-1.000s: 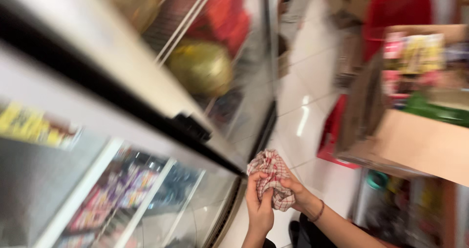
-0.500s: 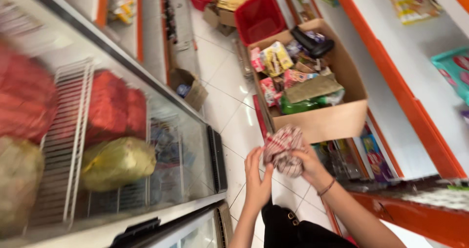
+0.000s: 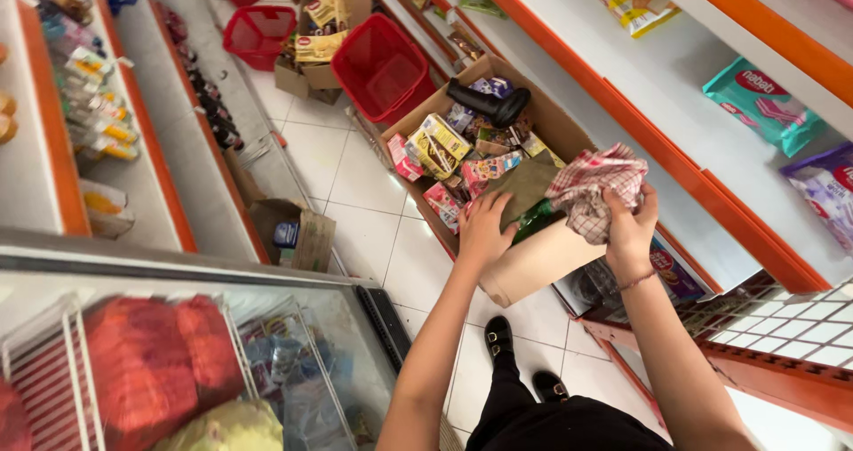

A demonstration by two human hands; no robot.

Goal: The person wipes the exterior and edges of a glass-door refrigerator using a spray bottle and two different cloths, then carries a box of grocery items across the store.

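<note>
My right hand (image 3: 629, 227) grips a crumpled red-and-white checked cloth (image 3: 597, 184), held up over a large cardboard box (image 3: 542, 260) on the floor. My left hand (image 3: 484, 226) reaches down onto the box's near edge, fingers spread, touching the goods inside. The box holds several snack packets (image 3: 440, 144), a green packet (image 3: 533, 220) and a black cylindrical thing (image 3: 489, 102) at its far end.
A glass-topped chest freezer (image 3: 178, 362) with red bags lies at the lower left. White shelves with orange edges (image 3: 675, 149) run along the right, bearing packets. Red shopping baskets (image 3: 382, 64) and smaller cardboard boxes (image 3: 298, 233) stand on the white tiled floor. My black shoes (image 3: 499, 335) show below.
The view has swung from the freezer lid to the aisle and box. My left hand has let go of the cloth and dropped to the box; the right keeps the cloth.
</note>
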